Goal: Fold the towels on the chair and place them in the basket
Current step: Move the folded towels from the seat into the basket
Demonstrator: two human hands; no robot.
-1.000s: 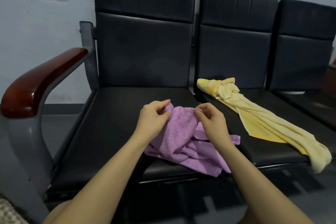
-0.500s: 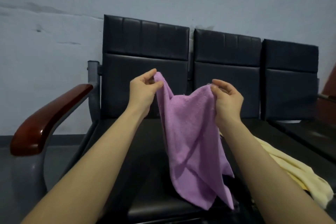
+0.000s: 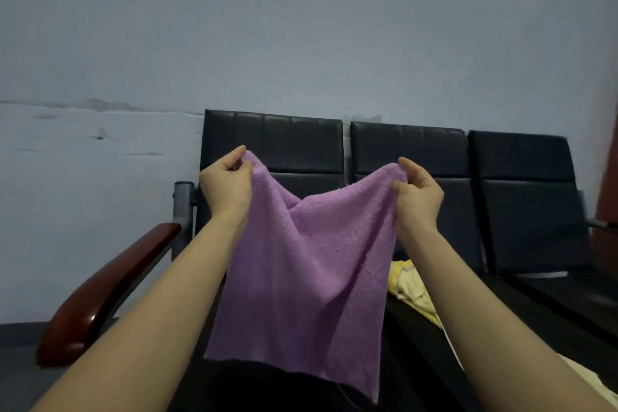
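Hanging from both grips, left hand [image 3: 227, 189] and right hand [image 3: 419, 197], purple towel [image 3: 301, 278] hides most of yellow towel [image 3: 411, 288].

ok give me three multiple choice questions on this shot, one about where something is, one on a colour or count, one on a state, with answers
1. Where is the yellow towel?
A. on the seat behind the right forearm
B. draped over the armrest
C. in the left hand

2. How many black chair backs show?
A. one
B. three
C. five

3. How is the purple towel held?
A. folded on the seat
B. bunched in one fist
C. hanging, pinched at its top corners

Answers: 1 A, the yellow towel lies on the chair seat. 2 B, three backs stand side by side. 3 C, the left hand and right hand each pinch a corner of the purple towel, which hangs open.
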